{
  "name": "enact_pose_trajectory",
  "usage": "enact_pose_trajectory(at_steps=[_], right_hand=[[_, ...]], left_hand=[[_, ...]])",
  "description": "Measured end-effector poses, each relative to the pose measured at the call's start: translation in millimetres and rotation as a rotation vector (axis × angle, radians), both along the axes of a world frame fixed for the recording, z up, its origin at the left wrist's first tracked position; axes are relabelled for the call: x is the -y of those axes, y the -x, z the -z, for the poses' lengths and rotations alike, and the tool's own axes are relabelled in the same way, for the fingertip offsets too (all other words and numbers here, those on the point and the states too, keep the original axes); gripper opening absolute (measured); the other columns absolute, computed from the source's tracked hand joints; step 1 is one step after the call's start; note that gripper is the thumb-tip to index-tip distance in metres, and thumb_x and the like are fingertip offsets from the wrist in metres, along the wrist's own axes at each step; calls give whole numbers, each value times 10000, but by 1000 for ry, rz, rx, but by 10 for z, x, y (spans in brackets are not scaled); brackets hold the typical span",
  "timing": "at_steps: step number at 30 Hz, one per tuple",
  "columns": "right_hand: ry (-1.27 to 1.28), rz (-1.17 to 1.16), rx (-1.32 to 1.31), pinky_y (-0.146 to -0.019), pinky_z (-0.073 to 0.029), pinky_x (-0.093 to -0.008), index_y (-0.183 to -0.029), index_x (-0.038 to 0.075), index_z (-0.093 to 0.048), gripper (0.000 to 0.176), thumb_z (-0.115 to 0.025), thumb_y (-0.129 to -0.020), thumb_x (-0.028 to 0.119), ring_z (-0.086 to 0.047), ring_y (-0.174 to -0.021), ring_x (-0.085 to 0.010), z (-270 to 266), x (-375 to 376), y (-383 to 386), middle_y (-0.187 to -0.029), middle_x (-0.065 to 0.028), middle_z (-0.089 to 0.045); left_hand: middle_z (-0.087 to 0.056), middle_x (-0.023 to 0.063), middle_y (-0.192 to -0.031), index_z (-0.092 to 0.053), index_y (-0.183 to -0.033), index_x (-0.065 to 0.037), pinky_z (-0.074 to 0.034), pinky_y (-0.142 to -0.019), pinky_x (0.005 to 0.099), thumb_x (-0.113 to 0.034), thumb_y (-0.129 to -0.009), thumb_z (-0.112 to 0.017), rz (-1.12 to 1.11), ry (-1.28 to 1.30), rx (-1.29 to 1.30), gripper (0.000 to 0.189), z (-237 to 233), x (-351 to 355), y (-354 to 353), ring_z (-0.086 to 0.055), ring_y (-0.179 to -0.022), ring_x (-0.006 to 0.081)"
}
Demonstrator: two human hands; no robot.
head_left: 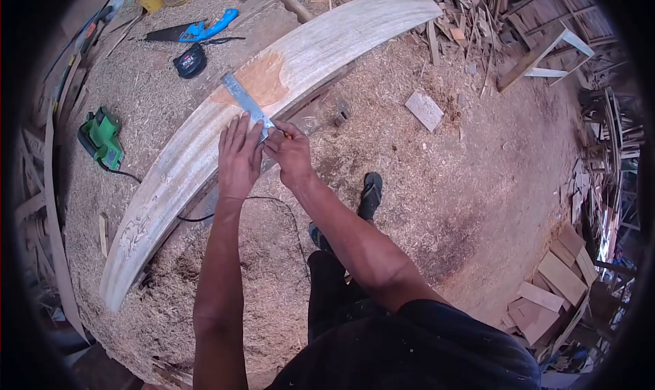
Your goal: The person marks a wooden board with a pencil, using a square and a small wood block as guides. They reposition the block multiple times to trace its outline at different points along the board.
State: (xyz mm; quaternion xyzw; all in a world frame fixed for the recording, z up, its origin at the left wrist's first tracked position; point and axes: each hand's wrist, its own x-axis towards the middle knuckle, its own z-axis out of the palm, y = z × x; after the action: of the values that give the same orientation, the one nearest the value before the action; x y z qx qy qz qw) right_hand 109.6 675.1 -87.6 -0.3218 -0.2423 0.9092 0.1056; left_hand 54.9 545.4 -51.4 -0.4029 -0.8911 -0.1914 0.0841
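A long, curved wooden plank (184, 158) with a pale, weathered face runs diagonally in front of me. Across it, over a freshly bared orange-brown patch (266, 80), lies a flat metal ruler (244, 99). My left hand (239, 148) holds the ruler's near end down at the plank's edge, fingers extended along it and the thumb side hidden. Close beside it, my right hand (290, 151) is closed in a pinch at the same end. A small orange tip (288, 137) shows at its fingers, apparently a pencil, mostly hidden.
Beyond the plank are a blue-handled saw (198, 30), a black tape measure (190, 61) and a green electric planer (102, 136) with its cord. Shavings cover the ground. Wood offcuts (552, 281) pile up at right, and a wooden frame (546, 59) stands at upper right.
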Motion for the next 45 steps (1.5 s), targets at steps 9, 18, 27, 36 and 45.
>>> enact_pose_trajectory(at_steps=[9, 18, 27, 36, 45], right_hand=[[-9, -31, -2, -745, -583, -259, -1319, 33, -671, 262, -717, -1068, 95, -721, -881, -122, 79, 5, 69, -1086, -54, -762], [18, -11, -55, -758, -588, -274, -1295, 56, -684, 234, -723, -1074, 122, -729, -898, -115, 123, 37, 65, -1097, -41, -782], [-9, -29, -28, -704, -577, -244, -1280, 60, -694, 209, -704, -1082, 126, -725, -831, -94, 64, 14, 52, -1030, -30, -782], [-18, -51, 32, -720, -587, -250, -1274, 68, -694, 209, -713, -1068, 98, -722, -835, -89, 19, -25, 49, -1027, -35, -779], [-1152, -395, 238, -812, -598, -363, -1353, -2, -707, 429, -540, -1171, 349, -798, -873, -238, -926, -510, -626, -1014, -189, -815]], left_hand=[[-447, 168, -1734, -555, -1624, -108, -247, -1345, 549, -204, -1043, -704, 26, 20, 77, 608, 36, 83, 66, -382, -1615, 403], [-438, 162, -1742, -556, -1617, -101, -247, -1346, 543, -247, -1080, -661, 20, 8, 61, 567, 81, 63, 69, -372, -1616, 417], [-433, 156, -1747, -563, -1615, -106, -245, -1348, 534, -273, -1088, -652, 23, 18, 61, 560, 96, 79, 86, -369, -1620, 408], [-434, 152, -1748, -562, -1617, -104, -241, -1348, 534, -268, -1084, -657, 25, 14, 70, 565, 97, 78, 94, -364, -1624, 401], [-486, 162, -1698, -590, -1576, -78, -257, -1343, 563, -181, -1058, -643, -18, 0, 19, 531, 48, -9, 17, -413, -1592, 389]])
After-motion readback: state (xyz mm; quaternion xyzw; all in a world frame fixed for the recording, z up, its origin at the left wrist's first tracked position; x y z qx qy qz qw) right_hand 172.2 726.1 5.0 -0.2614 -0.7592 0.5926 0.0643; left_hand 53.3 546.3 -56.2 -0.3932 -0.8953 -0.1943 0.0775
